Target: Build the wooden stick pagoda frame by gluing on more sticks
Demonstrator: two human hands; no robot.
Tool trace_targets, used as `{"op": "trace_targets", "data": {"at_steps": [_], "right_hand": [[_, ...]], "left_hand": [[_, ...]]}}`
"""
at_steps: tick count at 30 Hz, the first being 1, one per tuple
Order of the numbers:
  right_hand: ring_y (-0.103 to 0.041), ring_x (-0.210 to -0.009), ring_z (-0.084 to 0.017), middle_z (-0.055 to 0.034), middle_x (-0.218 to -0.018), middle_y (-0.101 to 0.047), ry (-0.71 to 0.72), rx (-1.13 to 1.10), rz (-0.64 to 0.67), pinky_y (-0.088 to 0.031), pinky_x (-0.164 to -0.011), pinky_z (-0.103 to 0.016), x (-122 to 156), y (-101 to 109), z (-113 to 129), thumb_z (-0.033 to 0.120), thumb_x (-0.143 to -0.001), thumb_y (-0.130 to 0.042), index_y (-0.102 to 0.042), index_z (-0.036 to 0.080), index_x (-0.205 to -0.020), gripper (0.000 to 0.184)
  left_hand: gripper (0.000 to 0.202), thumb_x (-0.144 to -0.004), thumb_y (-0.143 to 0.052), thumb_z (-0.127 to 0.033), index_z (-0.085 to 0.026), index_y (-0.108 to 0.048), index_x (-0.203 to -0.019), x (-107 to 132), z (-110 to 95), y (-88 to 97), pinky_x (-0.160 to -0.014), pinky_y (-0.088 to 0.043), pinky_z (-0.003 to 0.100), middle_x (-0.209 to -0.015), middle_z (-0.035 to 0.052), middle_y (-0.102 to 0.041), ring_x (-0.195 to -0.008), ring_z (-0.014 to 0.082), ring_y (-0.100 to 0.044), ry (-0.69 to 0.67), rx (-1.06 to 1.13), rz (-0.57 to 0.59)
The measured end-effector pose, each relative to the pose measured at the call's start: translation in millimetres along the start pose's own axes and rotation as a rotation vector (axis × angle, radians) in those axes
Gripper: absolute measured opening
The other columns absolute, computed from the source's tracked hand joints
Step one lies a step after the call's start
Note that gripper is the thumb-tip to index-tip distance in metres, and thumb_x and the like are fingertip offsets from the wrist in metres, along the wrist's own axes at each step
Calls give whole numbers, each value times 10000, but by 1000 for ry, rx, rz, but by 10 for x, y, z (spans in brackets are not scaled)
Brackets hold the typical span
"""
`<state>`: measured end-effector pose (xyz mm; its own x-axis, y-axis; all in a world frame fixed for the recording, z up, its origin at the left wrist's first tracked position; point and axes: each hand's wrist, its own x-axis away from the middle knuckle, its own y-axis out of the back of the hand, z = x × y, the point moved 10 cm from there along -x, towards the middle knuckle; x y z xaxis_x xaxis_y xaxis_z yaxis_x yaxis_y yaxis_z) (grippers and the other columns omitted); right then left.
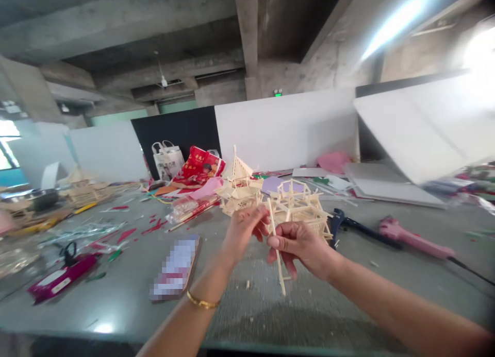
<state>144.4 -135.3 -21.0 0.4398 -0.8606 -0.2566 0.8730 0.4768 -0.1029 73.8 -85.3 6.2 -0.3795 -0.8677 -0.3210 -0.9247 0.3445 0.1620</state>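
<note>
A thin pale wooden stick (274,220) stands nearly upright in front of me, with a short crosspiece near its lower end. My right hand (303,243) pinches it around the middle between thumb and fingers. Close to the stick's upper end, my left hand (247,227) has its thumb and fingers curled together. Whether those fingertips grip the stick or a small piece beside it is hidden. Just behind both hands is an open wooden framework model (305,213). A wooden model with a pointed roof (240,171) stands to its left.
A phone (176,269) and a magenta packet (64,277) lie at left on the grey table. At right are a pink corded tool (415,238) and a dark blue tool (367,228). Red bags (199,166) and white boards (390,184) sit farther back among scraps.
</note>
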Motion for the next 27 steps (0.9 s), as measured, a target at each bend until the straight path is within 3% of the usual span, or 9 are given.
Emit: {"op": "trace_targets", "data": {"at_steps": [2,4,6,9,13,17,21,24,27], "right_hand": [[-512,-328,-71,-62,-691,-671,24,104,-46,-318,-271,-122,-17,48,41,483,-781,-678,-588,112,-771,382],[-518,-334,-70,-57,-717,-671,30,180,-98,-298,-270,-126,-27,110,87,514,-787,-654,-593,120,-801,399],[-528,-342,-73,-56,-709,-670,39,282,-152,-322,-291,-136,-20,194,203,538,-819,-605,-600,128,-788,411],[-542,-361,-90,-23,-496,-600,83,514,-204,-400,-368,-158,14,359,580,531,-897,-500,-641,136,-748,445],[-554,-395,-103,-23,-504,-607,164,716,-411,-445,-399,-178,80,864,1268,455,-850,-600,-684,153,-794,318],[-562,-422,-106,-78,-717,-673,228,655,-612,-451,-377,-194,84,1505,1674,399,-759,-685,-678,145,-776,254],[-595,-483,-130,-108,-814,-674,231,657,-750,-475,-395,-205,60,2042,1705,392,-751,-674,-667,133,-802,264],[-607,-514,-126,-109,-828,-672,137,708,-817,-487,-426,-200,43,2381,1524,330,-796,-621,-647,124,-804,207],[-591,-467,-129,-109,-740,-665,-32,718,-831,-445,-376,-190,7,2697,1176,267,-795,-631,-626,106,-721,177]], "left_hand": [[344,-792,-555,-491,-158,-613,-727,93,-90,-206,-414,-384,196,-533,-15,-552,-413,92,-528,-7,23,133],[319,-795,-565,-462,-169,-587,-669,78,-165,-281,-391,-355,195,-496,-25,-527,-384,88,-506,-22,-18,171],[307,-804,-558,-442,-172,-593,-664,-41,-263,-259,-412,-374,196,-518,-14,-548,-415,87,-515,-34,-26,150],[281,-806,-562,-417,-163,-632,-707,-337,-474,-129,-435,-402,196,-556,7,-575,-460,85,-525,-41,48,74],[277,-811,-575,-379,-153,-640,-666,-799,-730,-91,-377,-310,183,-520,-3,-517,-421,59,-474,-33,126,55],[264,-794,-616,-333,-130,-663,-632,-1213,-633,-343,-412,-295,192,-497,-6,-491,-418,41,-438,111,114,180],[237,-751,-668,-296,-113,-659,-601,-1462,-453,-393,-419,-278,196,-486,-1,-504,-415,35,-415,180,103,187],[219,-752,-661,-311,-115,-660,-656,-1458,-307,-226,-400,-258,180,-501,-18,-500,-409,28,-412,196,132,106],[215,-767,-626,-319,-125,-624,-675,-1266,-50,1,-370,-239,167,-502,-40,-483,-383,21,-399,245,167,-18]]}}
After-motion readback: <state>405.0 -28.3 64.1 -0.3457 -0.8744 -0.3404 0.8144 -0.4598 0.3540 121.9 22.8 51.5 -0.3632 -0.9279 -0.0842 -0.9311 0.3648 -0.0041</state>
